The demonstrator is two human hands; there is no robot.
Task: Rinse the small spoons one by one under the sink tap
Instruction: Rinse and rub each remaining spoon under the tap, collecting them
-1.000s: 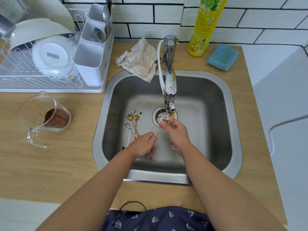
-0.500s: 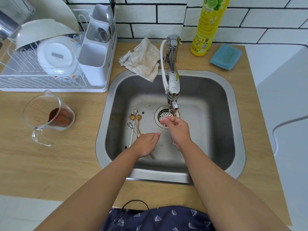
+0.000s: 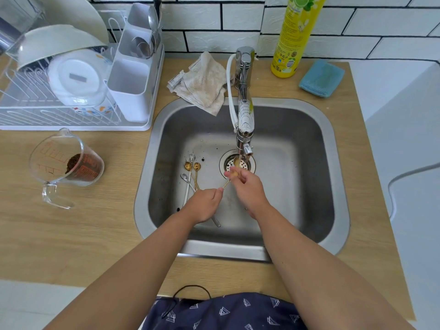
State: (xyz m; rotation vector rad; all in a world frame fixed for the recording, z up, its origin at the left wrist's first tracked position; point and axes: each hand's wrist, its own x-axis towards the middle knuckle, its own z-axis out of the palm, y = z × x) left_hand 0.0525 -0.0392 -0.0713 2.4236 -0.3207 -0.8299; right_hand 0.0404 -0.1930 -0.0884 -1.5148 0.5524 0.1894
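The wooden counter (image 3: pixel 71 234) carried the steel sink (image 3: pixel 297 186), the tap (image 3: pixel 245 115) reaching over its drain. Left hand (image 3: pixel 202 206), grip pressed together, pinched the gold spoon (image 3: pixel 227 183) by its handle end. Right hand (image 3: pixel 247 189) rubbed the bowl between fingertips, just below the spout. More small spoons (image 3: pixel 191 173) lay on the sink floor, left of the drain.

We've got the sink (image 3: pixel 338 186) set in the middle of the worktop (image 3: pixel 71 234), dish rack (image 3: pixel 31 115) behind-left, measuring jug (image 3: pixel 64 163) in front of that. Tap (image 3: pixel 245 110) sits at the back rim, cloth (image 3: pixel 204 84) to its left, bottle (image 3: pixel 295 36) and sponge (image 3: pixel 321 78) to its right. Loose spoons (image 3: pixel 191 172) lie in the basin left of the drain (image 3: pixel 247 164).
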